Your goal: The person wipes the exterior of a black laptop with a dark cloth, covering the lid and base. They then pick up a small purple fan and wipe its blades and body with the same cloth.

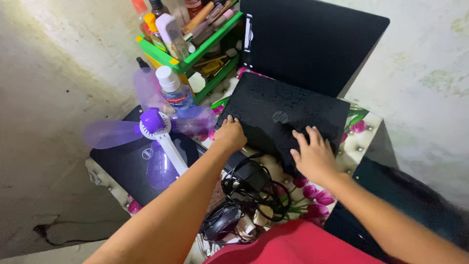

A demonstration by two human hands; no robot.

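A closed black laptop [283, 115] lies on a small table covered with a floral cloth [361, 132]. My left hand [229, 134] grips the laptop's near left corner, fingers curled over its edge. My right hand [312, 154] rests flat on the lid near its right front corner, fingers spread. A tangle of black cable with a power brick [251, 183] and a black mouse [222, 221] lie just in front of the laptop, between my arms.
A purple-bladed fan with a white stem [156, 132] stands over a second black laptop [124, 164] at left. A clear bottle with a white cap [173, 90] and a green basket of bottles and tubes [188, 41] sit behind. A black board [308, 39] leans against the wall.
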